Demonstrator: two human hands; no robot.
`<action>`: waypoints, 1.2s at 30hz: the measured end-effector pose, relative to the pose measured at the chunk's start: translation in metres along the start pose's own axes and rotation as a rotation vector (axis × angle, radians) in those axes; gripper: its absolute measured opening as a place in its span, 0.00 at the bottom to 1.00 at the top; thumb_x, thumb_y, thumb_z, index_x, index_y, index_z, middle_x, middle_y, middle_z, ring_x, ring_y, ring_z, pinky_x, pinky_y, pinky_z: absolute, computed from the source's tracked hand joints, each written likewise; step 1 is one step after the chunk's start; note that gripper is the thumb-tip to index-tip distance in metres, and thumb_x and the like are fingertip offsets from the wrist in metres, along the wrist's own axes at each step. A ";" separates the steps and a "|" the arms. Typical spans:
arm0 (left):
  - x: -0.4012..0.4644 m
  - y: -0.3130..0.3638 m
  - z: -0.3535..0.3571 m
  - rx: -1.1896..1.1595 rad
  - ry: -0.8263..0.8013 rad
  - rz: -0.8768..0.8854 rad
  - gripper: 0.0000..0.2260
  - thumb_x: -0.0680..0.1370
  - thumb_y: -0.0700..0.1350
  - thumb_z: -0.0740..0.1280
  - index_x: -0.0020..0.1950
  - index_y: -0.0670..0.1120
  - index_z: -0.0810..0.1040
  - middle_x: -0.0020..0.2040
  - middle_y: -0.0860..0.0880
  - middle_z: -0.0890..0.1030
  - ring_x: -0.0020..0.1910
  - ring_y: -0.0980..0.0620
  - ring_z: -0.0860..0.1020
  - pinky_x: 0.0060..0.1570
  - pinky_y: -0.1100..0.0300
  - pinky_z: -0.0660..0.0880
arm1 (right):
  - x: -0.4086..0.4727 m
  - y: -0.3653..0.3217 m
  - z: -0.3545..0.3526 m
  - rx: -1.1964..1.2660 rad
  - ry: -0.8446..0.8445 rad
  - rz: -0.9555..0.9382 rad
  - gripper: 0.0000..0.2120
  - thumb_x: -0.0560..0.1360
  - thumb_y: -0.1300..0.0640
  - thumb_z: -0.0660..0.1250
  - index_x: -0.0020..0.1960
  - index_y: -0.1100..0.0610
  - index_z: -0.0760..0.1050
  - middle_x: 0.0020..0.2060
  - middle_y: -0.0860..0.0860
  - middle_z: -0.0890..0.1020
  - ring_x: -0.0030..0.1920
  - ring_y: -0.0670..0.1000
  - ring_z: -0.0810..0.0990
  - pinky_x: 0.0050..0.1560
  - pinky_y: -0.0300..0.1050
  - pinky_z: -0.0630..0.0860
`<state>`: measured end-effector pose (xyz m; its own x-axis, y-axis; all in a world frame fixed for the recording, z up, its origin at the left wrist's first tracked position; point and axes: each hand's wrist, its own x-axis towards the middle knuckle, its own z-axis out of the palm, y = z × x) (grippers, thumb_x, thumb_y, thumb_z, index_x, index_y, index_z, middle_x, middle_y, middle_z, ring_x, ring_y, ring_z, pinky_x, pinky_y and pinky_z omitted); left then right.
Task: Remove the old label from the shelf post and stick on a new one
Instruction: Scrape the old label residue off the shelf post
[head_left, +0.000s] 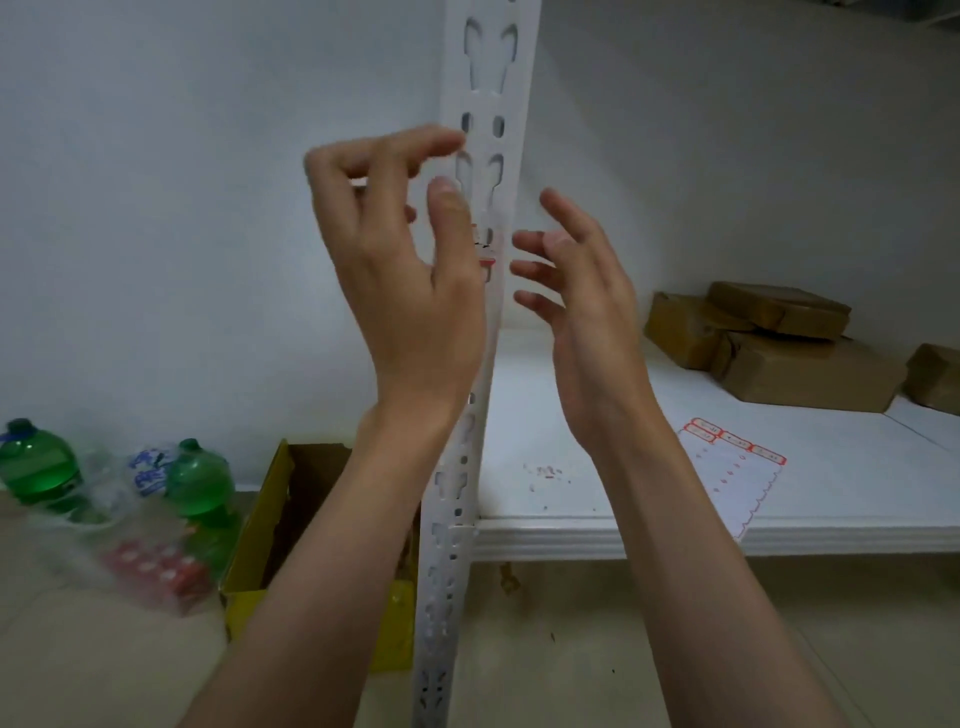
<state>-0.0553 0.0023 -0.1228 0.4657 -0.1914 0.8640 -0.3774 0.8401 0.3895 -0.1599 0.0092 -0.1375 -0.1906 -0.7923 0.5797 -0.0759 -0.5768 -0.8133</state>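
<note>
A white slotted shelf post (488, 93) runs upright through the middle of the view. A small red-and-white label (487, 253) sits on the post at hand height, partly hidden by my left thumb. My left hand (405, 260) is raised at the post's left side, fingers loosely spread, the thumb lying against the post beside the label. My right hand (582, 301) hovers just right of the post with relaxed fingers pointing at the label, holding nothing. A sheet of red-bordered labels (737, 467) lies on the white shelf (857, 467).
Brown wrapped parcels (769, 343) are stacked at the back right of the shelf. Small red scraps (545, 473) lie on the shelf near the post. On the floor at left stand green bottles (197, 478) in plastic wrap and a yellow cardboard box (291, 525).
</note>
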 end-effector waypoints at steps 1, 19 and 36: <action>0.003 -0.004 -0.003 -0.039 -0.034 -0.118 0.10 0.80 0.40 0.61 0.60 0.42 0.78 0.57 0.44 0.71 0.56 0.50 0.75 0.50 0.66 0.76 | 0.001 -0.001 0.006 0.020 -0.037 0.025 0.16 0.85 0.51 0.57 0.71 0.46 0.72 0.59 0.47 0.82 0.59 0.46 0.81 0.64 0.49 0.78; 0.016 -0.037 -0.030 0.055 -0.522 0.041 0.37 0.72 0.53 0.77 0.76 0.43 0.65 0.67 0.47 0.76 0.58 0.54 0.78 0.51 0.71 0.77 | -0.001 0.002 0.028 0.373 -0.110 0.198 0.17 0.84 0.59 0.53 0.68 0.50 0.73 0.58 0.53 0.84 0.59 0.52 0.83 0.62 0.52 0.80; 0.009 -0.037 -0.036 0.166 -0.400 0.210 0.28 0.75 0.57 0.75 0.68 0.42 0.76 0.61 0.44 0.81 0.51 0.53 0.82 0.48 0.75 0.76 | -0.004 0.001 0.031 0.304 -0.101 0.194 0.17 0.85 0.54 0.53 0.72 0.48 0.71 0.59 0.53 0.83 0.59 0.52 0.83 0.57 0.49 0.81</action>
<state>-0.0086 -0.0122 -0.1402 0.0331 -0.2339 0.9717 -0.5685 0.7952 0.2108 -0.1290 0.0056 -0.1395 -0.0747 -0.8993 0.4309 0.2496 -0.4352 -0.8650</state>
